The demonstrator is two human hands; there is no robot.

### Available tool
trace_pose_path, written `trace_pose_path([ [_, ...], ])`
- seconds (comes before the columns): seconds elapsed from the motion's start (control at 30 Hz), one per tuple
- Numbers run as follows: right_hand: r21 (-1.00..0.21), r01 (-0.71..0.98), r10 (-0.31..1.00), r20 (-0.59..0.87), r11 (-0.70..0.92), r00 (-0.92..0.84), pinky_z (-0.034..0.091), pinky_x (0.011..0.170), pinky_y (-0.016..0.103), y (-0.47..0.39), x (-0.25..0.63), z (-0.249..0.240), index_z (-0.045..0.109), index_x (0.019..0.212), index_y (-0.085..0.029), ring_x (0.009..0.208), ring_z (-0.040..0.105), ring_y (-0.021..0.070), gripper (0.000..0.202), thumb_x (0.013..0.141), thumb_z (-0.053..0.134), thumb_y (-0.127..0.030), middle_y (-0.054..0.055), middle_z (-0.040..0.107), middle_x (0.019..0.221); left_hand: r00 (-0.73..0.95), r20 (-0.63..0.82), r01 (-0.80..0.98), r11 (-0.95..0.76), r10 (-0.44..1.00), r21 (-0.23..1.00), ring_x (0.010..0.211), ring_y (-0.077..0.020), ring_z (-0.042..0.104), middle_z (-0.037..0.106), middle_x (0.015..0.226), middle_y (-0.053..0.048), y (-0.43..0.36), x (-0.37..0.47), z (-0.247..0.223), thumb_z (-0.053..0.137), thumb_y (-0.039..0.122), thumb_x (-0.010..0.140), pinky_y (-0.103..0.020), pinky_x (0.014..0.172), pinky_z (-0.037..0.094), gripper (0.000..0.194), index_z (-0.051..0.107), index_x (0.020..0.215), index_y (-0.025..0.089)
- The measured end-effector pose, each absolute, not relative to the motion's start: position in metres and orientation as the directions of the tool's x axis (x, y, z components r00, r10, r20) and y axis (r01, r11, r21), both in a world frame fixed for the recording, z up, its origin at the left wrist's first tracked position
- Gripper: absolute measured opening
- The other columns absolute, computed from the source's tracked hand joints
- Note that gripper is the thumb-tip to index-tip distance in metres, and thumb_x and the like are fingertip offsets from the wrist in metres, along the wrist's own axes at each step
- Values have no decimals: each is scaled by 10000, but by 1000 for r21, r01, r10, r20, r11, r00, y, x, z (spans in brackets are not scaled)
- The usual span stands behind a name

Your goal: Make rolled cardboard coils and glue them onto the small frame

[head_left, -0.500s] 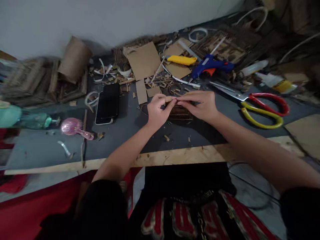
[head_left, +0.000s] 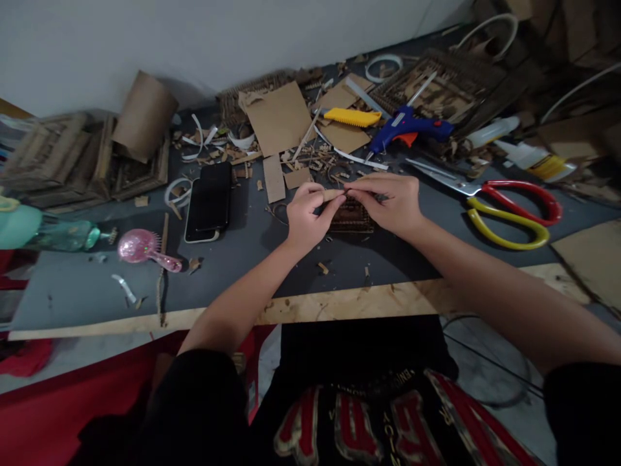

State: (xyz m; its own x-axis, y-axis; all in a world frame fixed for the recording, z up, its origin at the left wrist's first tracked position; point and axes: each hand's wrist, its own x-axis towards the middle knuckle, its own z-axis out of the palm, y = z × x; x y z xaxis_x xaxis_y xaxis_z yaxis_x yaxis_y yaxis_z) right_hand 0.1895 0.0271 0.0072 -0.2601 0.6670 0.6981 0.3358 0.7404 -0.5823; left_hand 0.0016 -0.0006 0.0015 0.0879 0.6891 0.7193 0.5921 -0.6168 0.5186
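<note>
A pale, plain wall rises behind the dark grey worktop; dim light leaves the right corner shadowy.

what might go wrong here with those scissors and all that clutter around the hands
The large scissors with red and yellow handles lie with blades apart near the right hand, so a sideways move might catch them. The thin brown piece between the fingertips, partly hidden, could slip and get lost among the small cardboard scraps.
</note>
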Motion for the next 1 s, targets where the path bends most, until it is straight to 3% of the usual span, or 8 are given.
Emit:
trace_pose_path([
  [0.3, -564, 338, 654, 698, 753, -292, 547, 588, 263, 23, 189, 13, 793, 915, -229, 685, 714, 141, 180, 915, 613, -235, 21, 795, 875, 121, 749, 594, -652, 652, 472, 788, -123, 656, 680, 786, -18, -2, 3, 5, 644, 365, 948, -258, 735, 536, 216, 763, 892, 194],
  [0.73, -595, 295, 664, 680, 748, -311, 542, 627, 267, 29, 192, 11, 804, 895, -252, 683, 708, 136, 162, 920, 656, -313, 4, 785, 826, 72, 744, 581, -634, 665, 510, 792, -127, 657, 679, 797, -11, 0, 1, 2, 655, 379, 939, -269, 733, 538, 196, 765, 906, 220],
  [1.0, -591, 283, 655, 694, 755, -298, 557, 670, 273, 26, 191, 12, 811, 926, -245, 736, 728, 148, 174, 917, 638, -234, 12, 788, 841, 87, 733, 595, -626, 675, 505, 806, -121, 665, 695, 818, -4, 0, 1, 1, 663, 362, 934, -265, 744, 550, 165, 759, 911, 230],
])
